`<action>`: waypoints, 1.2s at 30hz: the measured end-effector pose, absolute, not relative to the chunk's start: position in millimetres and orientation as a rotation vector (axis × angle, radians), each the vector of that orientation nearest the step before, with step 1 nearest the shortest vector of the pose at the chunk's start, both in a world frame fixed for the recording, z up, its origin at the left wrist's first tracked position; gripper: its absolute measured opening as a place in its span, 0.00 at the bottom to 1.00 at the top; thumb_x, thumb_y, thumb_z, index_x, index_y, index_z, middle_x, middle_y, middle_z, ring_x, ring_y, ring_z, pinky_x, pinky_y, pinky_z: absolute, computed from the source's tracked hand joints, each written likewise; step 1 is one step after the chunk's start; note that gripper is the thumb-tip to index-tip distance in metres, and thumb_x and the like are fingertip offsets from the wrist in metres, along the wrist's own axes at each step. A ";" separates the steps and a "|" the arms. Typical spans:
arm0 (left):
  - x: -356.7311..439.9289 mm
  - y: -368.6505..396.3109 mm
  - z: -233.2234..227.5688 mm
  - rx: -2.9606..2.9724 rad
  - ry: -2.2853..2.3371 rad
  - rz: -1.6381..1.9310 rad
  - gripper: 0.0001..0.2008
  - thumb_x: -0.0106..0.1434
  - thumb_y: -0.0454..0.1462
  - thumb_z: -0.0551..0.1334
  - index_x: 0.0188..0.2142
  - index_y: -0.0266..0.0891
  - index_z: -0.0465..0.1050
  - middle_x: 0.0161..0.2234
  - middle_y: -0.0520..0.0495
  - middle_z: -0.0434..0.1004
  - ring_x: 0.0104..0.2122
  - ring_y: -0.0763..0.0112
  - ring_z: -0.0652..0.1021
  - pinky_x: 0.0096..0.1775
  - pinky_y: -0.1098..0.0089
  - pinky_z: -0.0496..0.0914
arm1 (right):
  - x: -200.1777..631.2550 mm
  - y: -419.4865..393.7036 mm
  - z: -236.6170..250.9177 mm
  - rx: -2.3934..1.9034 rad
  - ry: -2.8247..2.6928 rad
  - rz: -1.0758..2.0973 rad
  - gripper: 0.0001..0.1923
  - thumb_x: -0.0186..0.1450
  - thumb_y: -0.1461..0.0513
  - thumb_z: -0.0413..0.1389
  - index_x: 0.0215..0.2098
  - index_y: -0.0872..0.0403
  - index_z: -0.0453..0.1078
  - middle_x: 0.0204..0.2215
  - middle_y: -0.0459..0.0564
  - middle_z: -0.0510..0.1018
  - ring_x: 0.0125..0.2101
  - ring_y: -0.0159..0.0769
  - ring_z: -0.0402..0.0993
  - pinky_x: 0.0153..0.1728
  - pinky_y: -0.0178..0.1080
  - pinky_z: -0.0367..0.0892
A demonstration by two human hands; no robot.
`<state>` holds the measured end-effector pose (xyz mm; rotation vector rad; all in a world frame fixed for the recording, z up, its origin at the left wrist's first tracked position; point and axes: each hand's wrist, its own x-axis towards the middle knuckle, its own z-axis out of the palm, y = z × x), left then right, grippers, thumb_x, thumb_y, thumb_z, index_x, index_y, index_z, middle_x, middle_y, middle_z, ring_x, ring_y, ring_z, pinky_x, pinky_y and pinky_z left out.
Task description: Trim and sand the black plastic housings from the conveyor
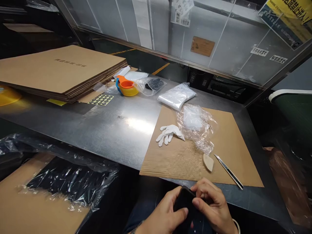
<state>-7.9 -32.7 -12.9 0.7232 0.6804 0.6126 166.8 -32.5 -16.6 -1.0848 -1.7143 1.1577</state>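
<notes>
My left hand (167, 211) grips a black, flat, phone-shaped object (183, 199) at the bottom of the view, its thumb laid across the face. Closed around the opposite edge and upper corner is my right hand (211, 203), thumb and bent fingers pinching there. The object's lower part merges into dark surroundings, so I cannot tell its exact kind. Just beyond my hands, on a cardboard sheet (175, 165), lie a small beige wedge-shaped pad (208, 162) and a slim utility knife (228, 171). A white glove (170, 134) rests farther back beside crumpled clear plastic film (195, 123).
A stack of flat cardboard (60, 70) covers the metal table's (109, 130) far left. Orange and yellow tape rings (127, 86), a sticker sheet (101, 99) and clear bags (176, 96) stand toward the back. At lower left, a carton (36, 208) holds plastic-wrapped black items. A translucent panel (158, 29) hangs behind.
</notes>
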 end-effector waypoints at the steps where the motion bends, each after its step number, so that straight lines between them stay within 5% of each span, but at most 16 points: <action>1: -7.7 -32.5 -13.0 0.729 0.678 0.613 0.12 0.55 0.39 0.63 0.36 0.35 0.65 0.27 0.52 0.67 0.23 0.75 0.69 0.28 0.72 0.63 | 167.0 -32.9 -17.6 -1.088 -1.717 1.159 0.02 0.61 0.64 0.55 0.32 0.51 0.67 0.32 0.47 0.69 0.29 0.29 0.67 0.26 0.30 0.62; 4: -7.7 -31.9 -12.7 0.790 0.683 0.644 0.11 0.55 0.39 0.62 0.36 0.36 0.66 0.30 0.50 0.67 0.25 0.75 0.69 0.30 0.71 0.64 | 167.3 -33.5 -18.7 -1.075 -1.769 1.116 0.07 0.62 0.65 0.55 0.38 0.49 0.68 0.32 0.47 0.70 0.29 0.30 0.68 0.28 0.32 0.64; 8: -9.6 -32.3 -14.8 0.912 0.712 0.685 0.10 0.57 0.39 0.60 0.36 0.36 0.67 0.32 0.49 0.66 0.29 0.73 0.67 0.32 0.70 0.64 | 166.5 -34.2 -17.7 -1.044 -1.796 1.028 0.03 0.61 0.64 0.55 0.30 0.52 0.65 0.31 0.48 0.71 0.32 0.33 0.69 0.32 0.34 0.64; 12: -12.0 -32.5 -15.9 1.081 0.760 0.667 0.07 0.57 0.37 0.59 0.35 0.36 0.66 0.31 0.49 0.66 0.33 0.69 0.65 0.37 0.69 0.62 | 165.3 -37.9 -18.6 -1.038 -1.730 1.064 0.04 0.62 0.61 0.55 0.32 0.51 0.63 0.32 0.49 0.70 0.32 0.34 0.68 0.32 0.35 0.64; 23: -14.7 -31.9 -8.8 1.315 0.864 0.482 0.01 0.53 0.32 0.56 0.28 0.38 0.63 0.24 0.54 0.59 0.27 0.73 0.62 0.29 0.73 0.57 | 169.3 -37.6 -13.8 -0.995 -1.757 1.293 0.19 0.58 0.50 0.57 0.45 0.49 0.67 0.32 0.49 0.68 0.31 0.34 0.66 0.29 0.35 0.63; 31: -15.3 -32.1 -11.9 1.256 0.846 0.518 0.02 0.54 0.33 0.57 0.30 0.37 0.66 0.27 0.51 0.66 0.29 0.70 0.66 0.32 0.71 0.60 | 165.5 -41.0 -26.3 -1.063 -1.535 1.420 0.22 0.52 0.44 0.59 0.31 0.52 0.64 0.27 0.46 0.67 0.26 0.30 0.64 0.25 0.32 0.63; 36: -13.7 -33.4 -15.5 0.942 0.754 0.680 0.09 0.55 0.37 0.61 0.35 0.36 0.69 0.27 0.49 0.72 0.28 0.70 0.70 0.33 0.70 0.63 | 169.9 -40.9 -32.1 -1.344 -1.581 1.082 0.28 0.55 0.35 0.45 0.24 0.51 0.58 0.22 0.47 0.68 0.19 0.31 0.65 0.21 0.34 0.64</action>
